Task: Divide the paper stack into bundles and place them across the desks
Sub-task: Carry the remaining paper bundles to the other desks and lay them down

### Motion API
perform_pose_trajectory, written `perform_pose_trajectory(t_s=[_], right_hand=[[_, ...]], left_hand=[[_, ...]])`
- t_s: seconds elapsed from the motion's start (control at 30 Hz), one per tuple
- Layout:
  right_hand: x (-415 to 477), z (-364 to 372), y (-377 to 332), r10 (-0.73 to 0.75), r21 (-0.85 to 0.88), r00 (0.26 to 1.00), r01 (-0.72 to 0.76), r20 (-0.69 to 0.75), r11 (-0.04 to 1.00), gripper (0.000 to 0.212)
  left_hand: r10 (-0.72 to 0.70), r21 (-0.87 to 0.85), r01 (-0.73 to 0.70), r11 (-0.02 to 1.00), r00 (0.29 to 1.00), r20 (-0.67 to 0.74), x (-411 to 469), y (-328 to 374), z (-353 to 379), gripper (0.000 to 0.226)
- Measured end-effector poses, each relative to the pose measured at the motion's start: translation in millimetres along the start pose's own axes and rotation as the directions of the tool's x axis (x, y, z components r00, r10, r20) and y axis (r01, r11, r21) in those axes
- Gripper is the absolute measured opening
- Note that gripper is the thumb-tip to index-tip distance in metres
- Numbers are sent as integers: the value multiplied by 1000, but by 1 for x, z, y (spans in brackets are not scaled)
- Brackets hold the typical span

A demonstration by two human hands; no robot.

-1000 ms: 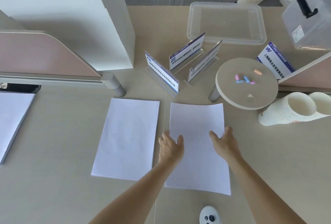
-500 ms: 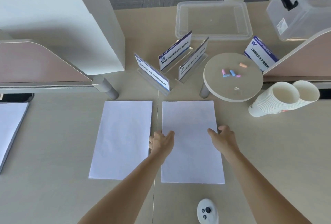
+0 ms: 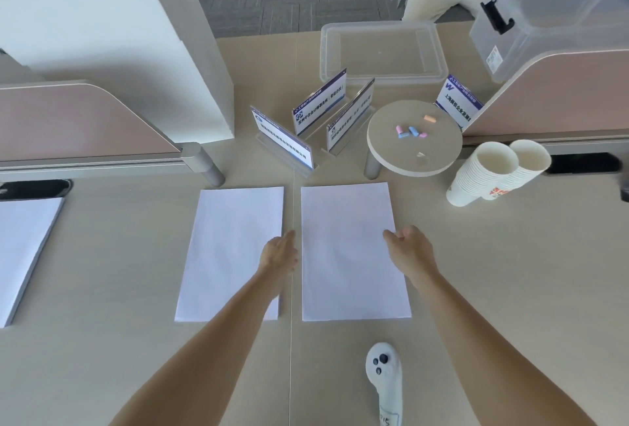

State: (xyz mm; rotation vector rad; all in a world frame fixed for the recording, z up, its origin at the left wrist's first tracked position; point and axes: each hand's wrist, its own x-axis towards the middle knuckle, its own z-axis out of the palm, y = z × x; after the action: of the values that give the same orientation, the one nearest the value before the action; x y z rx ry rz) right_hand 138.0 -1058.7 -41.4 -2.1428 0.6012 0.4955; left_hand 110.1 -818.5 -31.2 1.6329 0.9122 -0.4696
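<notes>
Beside the right paper bundle [image 3: 350,252], left hand [image 3: 279,253] flat, empty; right hand [image 3: 410,248] loosely spread, empty

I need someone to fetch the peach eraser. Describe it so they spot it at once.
Find the small round shelf standing on a post beside the leaning paper cups. On its top, the peach eraser lies alone toward the far edge, apart from the pink and blue cluster.

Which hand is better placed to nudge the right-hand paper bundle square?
Right. The right hand sits at the right paper bundle's right edge; the left hand lies over the left paper bundle.
</notes>
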Motion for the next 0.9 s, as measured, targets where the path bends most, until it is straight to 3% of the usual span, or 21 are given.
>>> perform_pose_trajectory(t_s=[0.07, 0.17, 0.43, 0.67, 0.9], right_hand=[[-24, -2, -9, -50, 76, 998, 48, 30, 996, 29], [-62, 4, -32, -121, 178, 988, 102, 100, 979, 25], [-188, 72, -115, -373, 235, 881, 312, 291, 920, 20], [-312, 186, -169, -471, 186, 797, 433, 378, 882, 24], [-428, 333, -226, -494, 178, 725, 471, 480, 864, 25]], left_hand=[[28, -110, -25, 994, 999, 27, -22, -2, -23, 25], [113, -119, -114, 986, 993, -20, -55, -6, -60, 26], [265, -188, -291, 938, 952, -155, -124, -54, -176, 37], [342, -179, -382, 906, 914, -218, -162, -130, -327, 30], [299, -303, -403, 864, 893, -336, -192, -221, -505, 30]])
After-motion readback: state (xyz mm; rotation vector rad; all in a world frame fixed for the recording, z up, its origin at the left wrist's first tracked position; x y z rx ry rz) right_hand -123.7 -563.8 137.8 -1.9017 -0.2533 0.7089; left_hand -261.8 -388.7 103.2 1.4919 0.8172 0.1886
